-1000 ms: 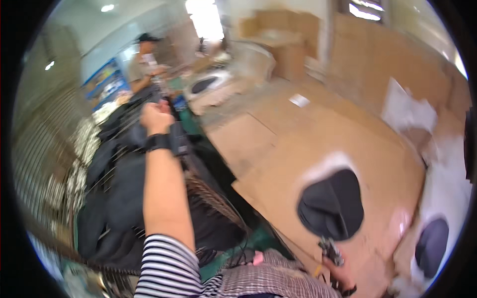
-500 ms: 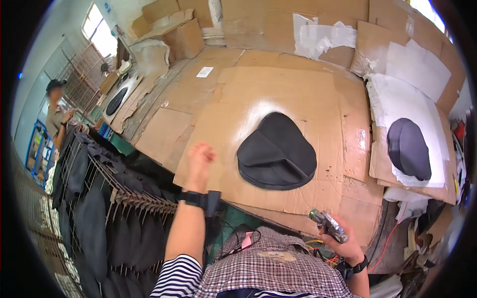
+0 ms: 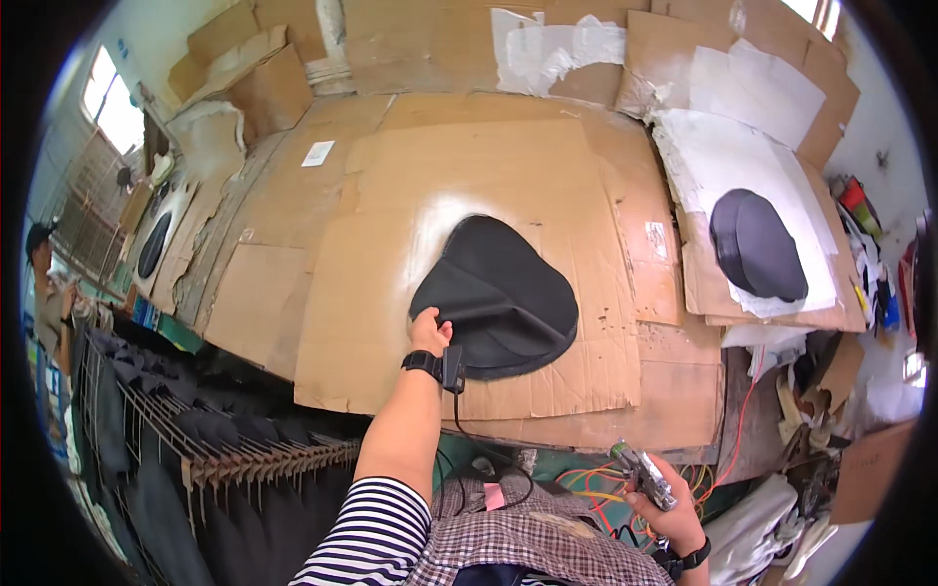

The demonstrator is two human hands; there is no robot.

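On brown cardboard sheets, left hand grip pinching black saddle cover, right hand clasping spray gun.

Bright daylight, sharp centre, fisheye-bent edges
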